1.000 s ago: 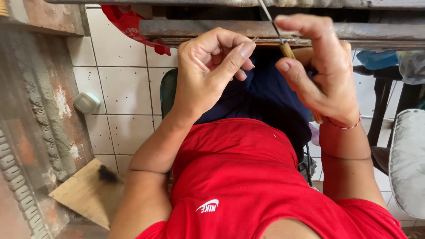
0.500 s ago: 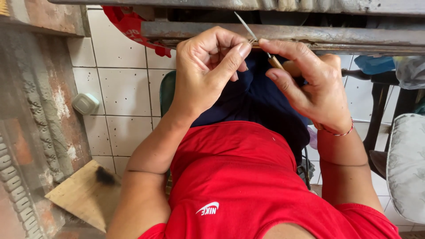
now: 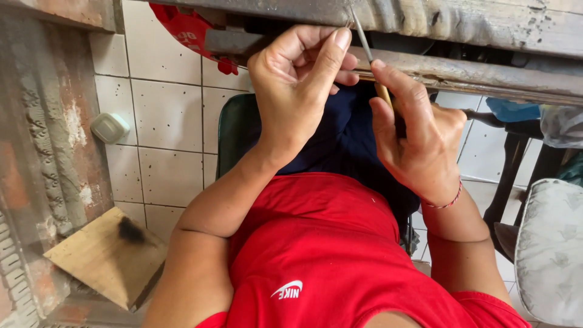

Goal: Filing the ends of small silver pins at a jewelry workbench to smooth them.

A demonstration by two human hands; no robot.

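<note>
My right hand [image 3: 419,136] grips a thin tool [image 3: 367,51] with a metal shaft and a pale wooden handle, its tip pointing up toward the weathered wooden beam [image 3: 473,24] at the top. My left hand [image 3: 300,85] is raised beside it, fingers curled and thumb extended, touching the metal shaft near the beam. What the left fingers pinch, if anything, is hidden. Dark blue cloth [image 3: 346,140] lies on my lap under both hands, below it my red shirt [image 3: 316,255].
A carved, worn wooden piece [image 3: 42,152] stands at the left against a tiled floor [image 3: 164,121]. A wooden board [image 3: 103,255] lies at the lower left. A small pale round object [image 3: 109,127] sits on the tiles. A cushioned seat [image 3: 552,249] is at the right.
My right hand has moved left and down toward my left hand, bringing the tool closer. The left hand stayed about where it was, its fingers shifting slightly.
</note>
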